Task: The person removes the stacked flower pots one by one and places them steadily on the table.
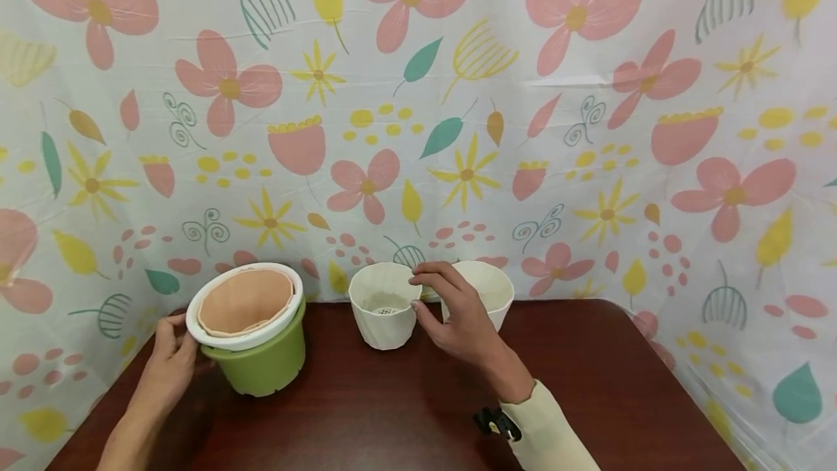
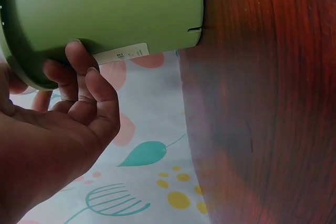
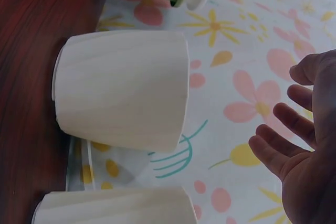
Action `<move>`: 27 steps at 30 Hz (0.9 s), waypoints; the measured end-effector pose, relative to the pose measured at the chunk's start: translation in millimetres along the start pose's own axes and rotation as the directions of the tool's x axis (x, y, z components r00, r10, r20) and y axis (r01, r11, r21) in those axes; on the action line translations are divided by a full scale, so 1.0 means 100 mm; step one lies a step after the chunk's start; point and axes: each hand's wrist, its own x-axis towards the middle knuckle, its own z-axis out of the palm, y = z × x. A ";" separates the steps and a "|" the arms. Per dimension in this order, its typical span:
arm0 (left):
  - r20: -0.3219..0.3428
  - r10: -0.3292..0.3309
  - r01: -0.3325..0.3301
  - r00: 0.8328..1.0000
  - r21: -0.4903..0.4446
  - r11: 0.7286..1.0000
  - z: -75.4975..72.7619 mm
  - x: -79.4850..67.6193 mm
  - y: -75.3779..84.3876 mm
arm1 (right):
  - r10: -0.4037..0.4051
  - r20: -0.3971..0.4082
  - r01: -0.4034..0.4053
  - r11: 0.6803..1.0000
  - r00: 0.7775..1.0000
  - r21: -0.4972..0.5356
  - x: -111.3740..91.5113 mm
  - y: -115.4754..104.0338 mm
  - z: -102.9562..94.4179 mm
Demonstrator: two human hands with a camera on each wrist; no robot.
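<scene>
On the left side of the table stands a green flowerpot [image 1: 264, 362] with a white pot [image 1: 196, 322] and a peach pot [image 1: 248, 296] nested inside it. My left hand [image 1: 163, 365] holds this stack at its left rim, its fingers curled under the green lip in the left wrist view. A white fluted flowerpot [image 1: 384, 325] with drain holes in its floor stands upright near the back edge. Beside its right rim hovers my right hand [image 1: 461, 318], fingers loosely bent and holding nothing. Behind that hand a second white flowerpot [image 1: 493, 289] is partly hidden.
The dark reddish wooden table [image 1: 366, 413] has a rounded back right corner. A flower-printed curtain [image 1: 418, 129] hangs behind the table and along its sides. A small black device [image 1: 498, 424] sits at the right wrist by the pale sleeve [image 1: 549, 427].
</scene>
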 end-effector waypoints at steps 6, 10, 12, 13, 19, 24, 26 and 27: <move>0.011 -0.009 0.010 1.000 -0.006 1.000 0.01 0.00 0.02 | 0.026 0.018 -0.026 1.000 0.999 0.010 0.01 -0.05 0.05; 0.012 0.000 0.001 1.000 -0.012 1.000 0.00 -0.01 0.01 | 0.035 0.031 -0.035 0.999 0.999 0.026 0.04 -0.08 0.09; 0.007 0.004 -0.004 1.000 -0.006 1.000 0.01 -0.01 0.01 | 0.031 0.033 -0.033 0.999 0.999 0.035 0.06 -0.09 0.10; 0.006 0.004 -0.004 1.000 -0.002 1.000 0.01 0.00 0.01 | 0.028 0.033 -0.029 0.999 0.999 0.036 0.07 -0.10 0.10; 0.009 -0.001 0.001 1.000 -0.007 1.000 0.00 0.03 0.01 | 0.024 0.041 -0.026 0.998 0.999 0.053 0.13 -0.13 0.17; 0.011 -0.002 0.002 1.000 -0.018 1.000 -0.01 0.03 0.00 | 0.014 0.048 -0.018 0.996 0.999 0.084 0.19 -0.18 0.26; 0.015 -0.007 0.008 1.000 -0.018 1.000 0.00 0.03 0.00 | -0.002 0.044 -0.002 0.996 0.999 0.091 0.22 -0.20 0.29; 0.014 -0.007 0.007 1.000 -0.017 1.000 0.00 0.04 -0.01 | -0.008 0.040 0.005 0.996 0.999 0.090 0.24 -0.20 0.30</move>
